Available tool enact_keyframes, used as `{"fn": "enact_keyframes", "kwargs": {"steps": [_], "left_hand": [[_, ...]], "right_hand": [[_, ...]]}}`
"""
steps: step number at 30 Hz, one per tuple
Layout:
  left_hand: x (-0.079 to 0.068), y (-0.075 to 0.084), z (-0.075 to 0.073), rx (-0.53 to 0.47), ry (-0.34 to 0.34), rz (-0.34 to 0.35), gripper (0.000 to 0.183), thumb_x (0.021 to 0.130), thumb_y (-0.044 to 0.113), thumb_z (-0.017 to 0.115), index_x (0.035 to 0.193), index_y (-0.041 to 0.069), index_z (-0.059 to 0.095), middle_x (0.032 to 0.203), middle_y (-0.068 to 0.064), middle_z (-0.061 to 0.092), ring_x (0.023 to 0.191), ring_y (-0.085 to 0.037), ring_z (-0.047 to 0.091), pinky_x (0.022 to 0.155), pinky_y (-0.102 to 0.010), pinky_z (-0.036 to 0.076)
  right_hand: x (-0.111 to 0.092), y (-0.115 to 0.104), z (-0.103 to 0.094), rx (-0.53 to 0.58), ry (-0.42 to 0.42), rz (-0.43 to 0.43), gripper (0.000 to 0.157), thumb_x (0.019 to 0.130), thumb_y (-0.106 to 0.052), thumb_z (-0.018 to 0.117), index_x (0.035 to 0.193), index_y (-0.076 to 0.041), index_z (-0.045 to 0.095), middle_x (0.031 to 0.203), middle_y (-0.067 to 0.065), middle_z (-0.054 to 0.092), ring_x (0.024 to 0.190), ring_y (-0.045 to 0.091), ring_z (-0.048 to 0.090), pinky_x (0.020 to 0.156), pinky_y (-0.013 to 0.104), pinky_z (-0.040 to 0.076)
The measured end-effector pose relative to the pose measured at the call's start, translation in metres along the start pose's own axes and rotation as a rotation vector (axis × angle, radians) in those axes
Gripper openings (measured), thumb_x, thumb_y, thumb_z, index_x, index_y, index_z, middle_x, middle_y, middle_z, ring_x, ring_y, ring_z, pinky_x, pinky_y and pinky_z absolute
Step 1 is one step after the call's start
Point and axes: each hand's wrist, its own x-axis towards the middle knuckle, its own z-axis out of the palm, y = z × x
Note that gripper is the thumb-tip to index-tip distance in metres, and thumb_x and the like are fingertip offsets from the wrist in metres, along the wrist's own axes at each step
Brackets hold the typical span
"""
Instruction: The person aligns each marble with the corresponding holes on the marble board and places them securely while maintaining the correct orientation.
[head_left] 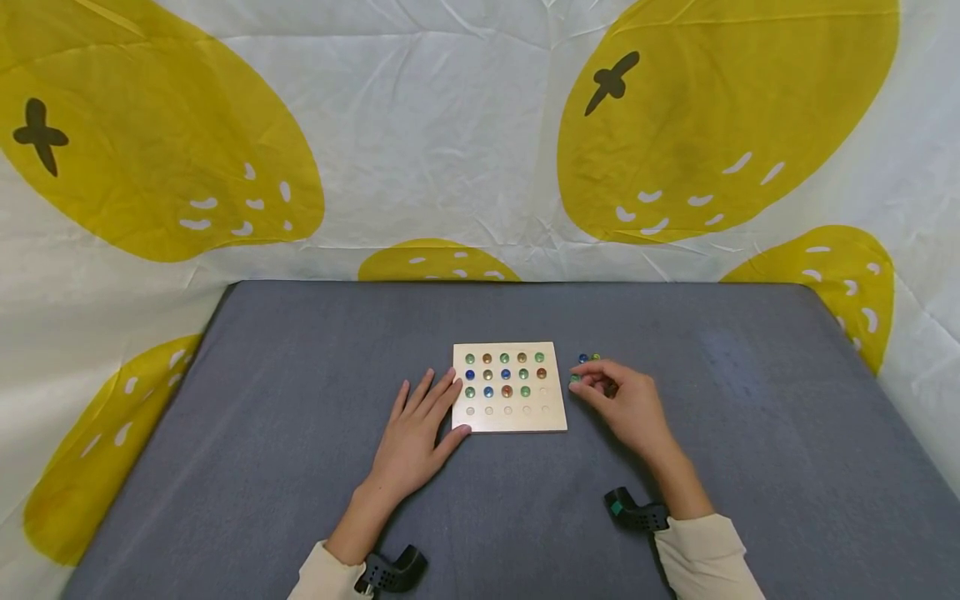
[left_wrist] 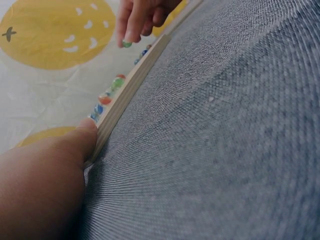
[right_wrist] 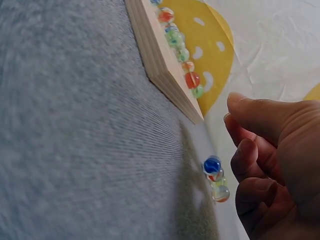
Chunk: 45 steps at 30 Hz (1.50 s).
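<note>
A pale wooden board (head_left: pixel 517 424) with rows of round hollows lies flat on the table, and green, blue and brownish-orange glass marbles (head_left: pixel 505 374) sit in its three far rows. My left hand (head_left: pixel 411 446) rests at the board's left edge, fingers straight and spread, with thumb and fingertips touching it. Right of the board, my right hand (head_left: pixel 621 402) pinches a green marble (left_wrist: pixel 127 44) between thumb and fingertip, above the table. Beyond that hand a few loose marbles lie together, among them a blue marble (right_wrist: pixel 212 165). In the right wrist view the fingers hide the pinched marble.
A grey cloth covers the table (head_left: pixel 315 350). Behind it hangs a white curtain (head_left: pixel 435 125) printed with large yellow fruit shapes. The hollows in the board's nearest row show bare, as does the right-end hollow of the row beyond.
</note>
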Motion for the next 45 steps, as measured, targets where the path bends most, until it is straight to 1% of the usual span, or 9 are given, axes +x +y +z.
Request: {"fn": "enact_keyframes", "kwargs": {"steps": [5, 10, 16, 22, 26, 33, 45], "left_hand": [[0.0, 0.0, 0.0, 0.0, 0.012, 0.01, 0.062, 0.093, 0.044, 0.059, 0.144, 0.012, 0.046, 0.149, -0.005, 0.039, 0.139, -0.032, 0.03, 0.111, -0.056, 0.018], [0.0, 0.0, 0.0, -0.001, 0.017, 0.014, 0.062, 0.093, 0.045, 0.058, 0.143, 0.011, 0.046, 0.149, -0.005, 0.04, 0.138, -0.032, 0.03, 0.11, -0.057, 0.018], [0.0, 0.0, 0.0, -0.003, 0.008, 0.004, 0.062, 0.093, 0.046, 0.057, 0.144, 0.012, 0.046, 0.15, -0.004, 0.039, 0.139, -0.032, 0.029, 0.111, -0.056, 0.017], [-0.001, 0.001, 0.0, -0.004, 0.006, 0.006, 0.061, 0.093, 0.044, 0.058, 0.144, 0.012, 0.046, 0.15, -0.004, 0.039, 0.139, -0.031, 0.029, 0.111, -0.056, 0.017], [-0.001, 0.0, 0.0, -0.003, 0.001, 0.003, 0.062, 0.093, 0.044, 0.059, 0.144, 0.013, 0.045, 0.15, -0.004, 0.038, 0.14, -0.031, 0.028, 0.111, -0.056, 0.017], [0.0, 0.0, 0.0, 0.001, -0.015, -0.006, 0.063, 0.093, 0.045, 0.058, 0.146, 0.014, 0.043, 0.151, -0.002, 0.036, 0.14, -0.029, 0.026, 0.112, -0.055, 0.016], [0.001, 0.0, -0.001, -0.001, -0.032, -0.024, 0.064, 0.093, 0.045, 0.058, 0.146, 0.014, 0.043, 0.152, -0.001, 0.035, 0.141, -0.028, 0.025, 0.113, -0.054, 0.014]], "right_hand": [[0.0, 0.0, 0.004, 0.004, -0.015, -0.001, 0.016, 0.082, -0.014, 0.077, 0.097, -0.01, 0.073, 0.076, -0.004, 0.062, 0.063, 0.011, 0.053, 0.053, 0.02, 0.041], [-0.001, -0.001, 0.007, 0.0, -0.01, -0.019, 0.015, 0.083, -0.012, 0.076, 0.098, -0.009, 0.073, 0.076, -0.003, 0.062, 0.064, 0.012, 0.053, 0.054, 0.021, 0.042], [-0.002, 0.0, 0.012, -0.021, -0.022, -0.056, 0.016, 0.083, -0.011, 0.075, 0.099, -0.011, 0.073, 0.076, -0.005, 0.061, 0.064, 0.011, 0.052, 0.055, 0.023, 0.042], [-0.003, -0.002, 0.018, -0.008, -0.04, -0.061, 0.016, 0.083, -0.011, 0.076, 0.098, -0.012, 0.073, 0.075, -0.006, 0.059, 0.064, 0.011, 0.05, 0.055, 0.024, 0.04], [-0.004, -0.002, 0.022, 0.009, -0.049, -0.08, 0.015, 0.083, -0.009, 0.075, 0.097, -0.011, 0.074, 0.075, -0.006, 0.058, 0.064, 0.011, 0.049, 0.055, 0.024, 0.039], [-0.003, -0.004, 0.03, 0.028, -0.075, -0.094, 0.017, 0.082, -0.01, 0.076, 0.099, -0.012, 0.075, 0.074, -0.008, 0.057, 0.059, 0.009, 0.046, 0.051, 0.024, 0.039], [-0.003, -0.003, 0.034, 0.031, -0.087, -0.121, 0.018, 0.084, -0.009, 0.074, 0.102, -0.012, 0.075, 0.073, -0.009, 0.054, 0.057, 0.008, 0.043, 0.051, 0.024, 0.036]]}}
